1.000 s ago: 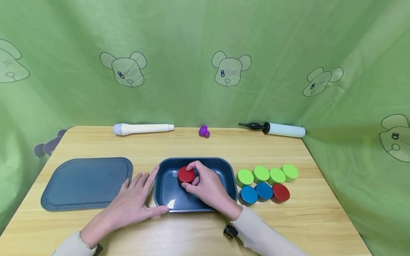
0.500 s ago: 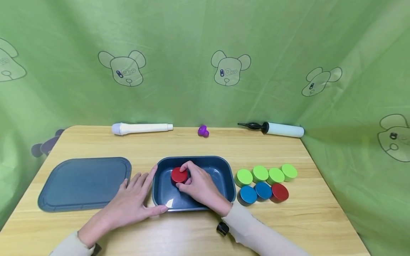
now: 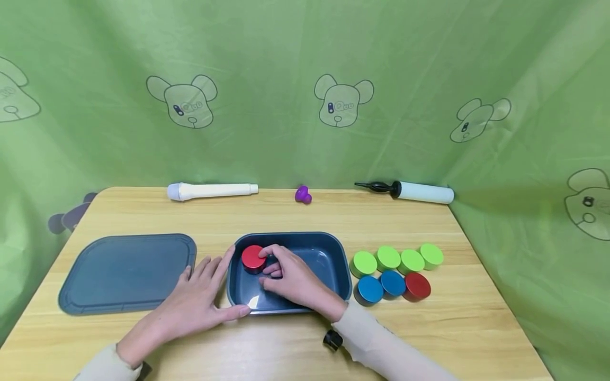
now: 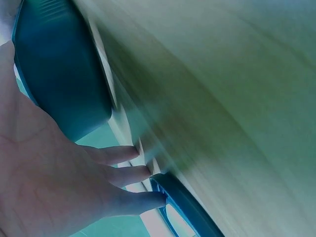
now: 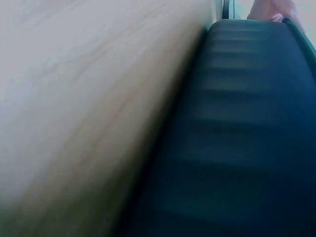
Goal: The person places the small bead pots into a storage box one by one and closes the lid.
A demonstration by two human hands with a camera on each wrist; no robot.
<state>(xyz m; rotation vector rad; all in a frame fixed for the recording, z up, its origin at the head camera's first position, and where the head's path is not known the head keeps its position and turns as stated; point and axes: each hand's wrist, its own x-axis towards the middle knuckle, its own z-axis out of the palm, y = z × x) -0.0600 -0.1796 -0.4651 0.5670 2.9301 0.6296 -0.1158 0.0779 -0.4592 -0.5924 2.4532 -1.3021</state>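
A red cylindrical block point(image 3: 253, 257) stands in the left part of the dark blue box point(image 3: 333, 243), close to its left wall. My right hand point(image 3: 297, 280) reaches into the box from the right. Its index fingertip is at the block's right edge, while the thumb is apart from it. With fingers spread, my left hand point(image 3: 202, 296) steadies the box's left end, index finger along the rim and thumb at the front corner. In the left wrist view that hand point(image 4: 54, 173) spans between the box point(image 4: 59, 64) and the lid point(image 4: 185, 197). The right wrist view shows only the box's ribbed outer wall point(image 5: 237, 128).
Right of the box stand several green blocks point(image 3: 364, 263), two blue blocks point(image 3: 369, 290) and another red block point(image 3: 416, 286). The flat lid point(image 3: 128, 272) lies at the left. Along the back are a white microphone-shaped stick point(image 3: 214, 191), a small purple object point(image 3: 302, 194) and a hand pump point(image 3: 419, 192).
My right hand has slid the red block leftward inside the box. Its thumb has come away from the block. The left hand keeps its place.
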